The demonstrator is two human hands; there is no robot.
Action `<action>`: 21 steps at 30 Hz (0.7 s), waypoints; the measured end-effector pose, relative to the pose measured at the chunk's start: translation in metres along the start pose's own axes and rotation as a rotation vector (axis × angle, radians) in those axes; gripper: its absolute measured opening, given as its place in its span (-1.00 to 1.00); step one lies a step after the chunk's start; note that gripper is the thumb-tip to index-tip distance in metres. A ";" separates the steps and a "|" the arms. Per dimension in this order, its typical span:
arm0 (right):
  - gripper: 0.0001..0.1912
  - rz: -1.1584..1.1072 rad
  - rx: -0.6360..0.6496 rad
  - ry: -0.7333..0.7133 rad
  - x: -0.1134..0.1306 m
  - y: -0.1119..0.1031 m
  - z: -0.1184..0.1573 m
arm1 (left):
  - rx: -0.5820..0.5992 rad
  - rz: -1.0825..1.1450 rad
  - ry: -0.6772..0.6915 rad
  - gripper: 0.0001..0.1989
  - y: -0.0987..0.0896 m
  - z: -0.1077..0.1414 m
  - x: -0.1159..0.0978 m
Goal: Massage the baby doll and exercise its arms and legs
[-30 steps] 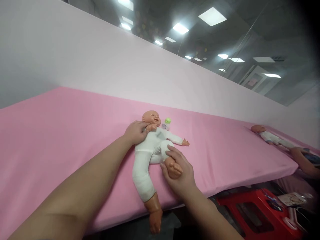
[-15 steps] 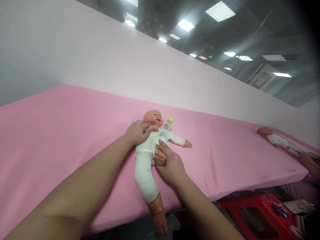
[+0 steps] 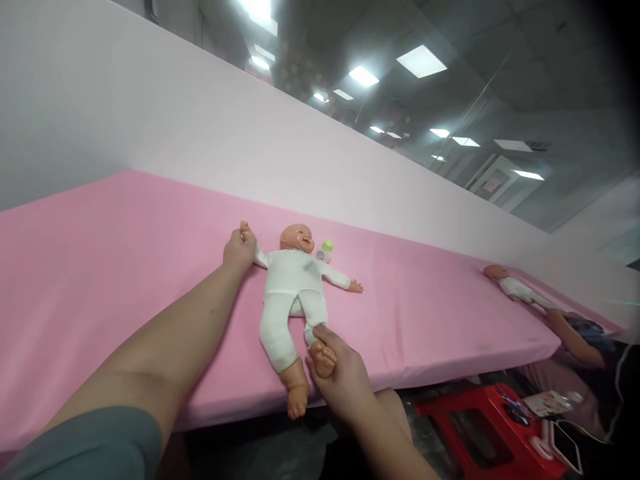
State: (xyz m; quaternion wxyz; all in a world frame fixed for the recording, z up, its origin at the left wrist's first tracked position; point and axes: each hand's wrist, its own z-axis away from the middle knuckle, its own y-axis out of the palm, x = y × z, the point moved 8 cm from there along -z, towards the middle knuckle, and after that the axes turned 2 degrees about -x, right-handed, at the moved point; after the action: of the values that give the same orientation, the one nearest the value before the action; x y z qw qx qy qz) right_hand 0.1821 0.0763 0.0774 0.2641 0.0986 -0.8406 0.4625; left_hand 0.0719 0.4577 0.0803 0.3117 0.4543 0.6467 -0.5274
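Observation:
A baby doll (image 3: 293,277) in a white cloth suit lies on its back on the pink-covered table (image 3: 400,300), head toward the wall. My left hand (image 3: 239,252) is closed around the doll's arm at the wrist, holding it out to the side; the small doll hand pokes out above my fingers. Down at the other end, my right hand (image 3: 343,373) grips the doll's lower leg, its bare foot showing over my palm. The doll's other arm lies stretched out, and its other foot reaches the table's front edge. Beside its head lies a small bottle with a green cap (image 3: 325,251).
A second doll (image 3: 515,288) lies farther right on the table, with another person's arm (image 3: 575,337) reaching to it. Below the edge stands a red plastic stool (image 3: 480,433) with small items on top. A pale wall (image 3: 225,133) runs along the back.
My left hand has drawn the doll's arm from across its chest out to the left. My right hand has lowered the bent leg from the belly toward the table's front edge.

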 end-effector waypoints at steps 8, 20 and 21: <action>-0.53 -0.018 0.017 -0.002 -0.002 0.001 0.006 | -0.068 0.110 -0.112 -0.57 -0.007 -0.004 0.008; -0.44 -0.042 0.107 -0.045 -0.010 0.007 0.007 | -0.171 0.135 -0.175 -0.32 -0.011 -0.004 0.014; -0.42 -0.046 0.113 -0.041 -0.011 0.007 0.007 | -0.169 0.132 -0.170 -0.31 -0.010 -0.004 0.014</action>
State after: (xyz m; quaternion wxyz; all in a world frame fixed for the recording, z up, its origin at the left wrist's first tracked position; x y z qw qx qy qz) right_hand 0.1860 0.0733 0.0628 0.2516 0.1423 -0.8158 0.5009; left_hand 0.0578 0.4646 0.0727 0.4367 0.4217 0.6285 -0.4862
